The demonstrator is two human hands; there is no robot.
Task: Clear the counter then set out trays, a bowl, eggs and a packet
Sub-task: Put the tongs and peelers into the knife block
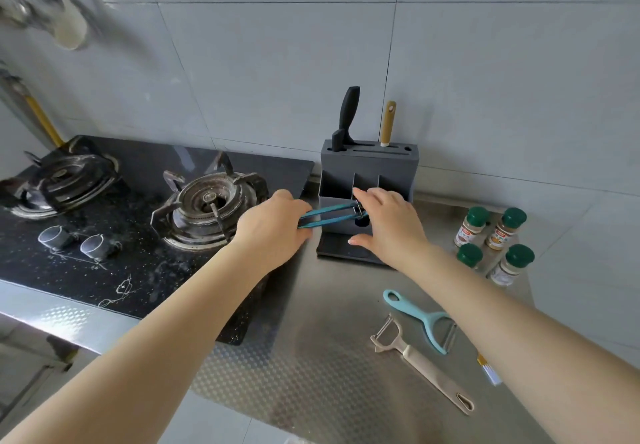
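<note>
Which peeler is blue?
The Y-shaped peeler nearer the spice jars is blue; the straight peeler beside it is beige.

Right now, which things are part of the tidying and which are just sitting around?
In use: teal tongs, held by left hand and right hand; grey holder; two peelers on counter.
Lying about: spice jars, stove, hanging ladles.

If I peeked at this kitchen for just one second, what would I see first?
Two hands meet in the middle: the left hand and right hand hold teal tongs in front of a grey knife holder. On the left sits a black stove with two burners. Near the front right, two peelers lie on the shiny counter, with four green-capped spice jars behind.
</note>
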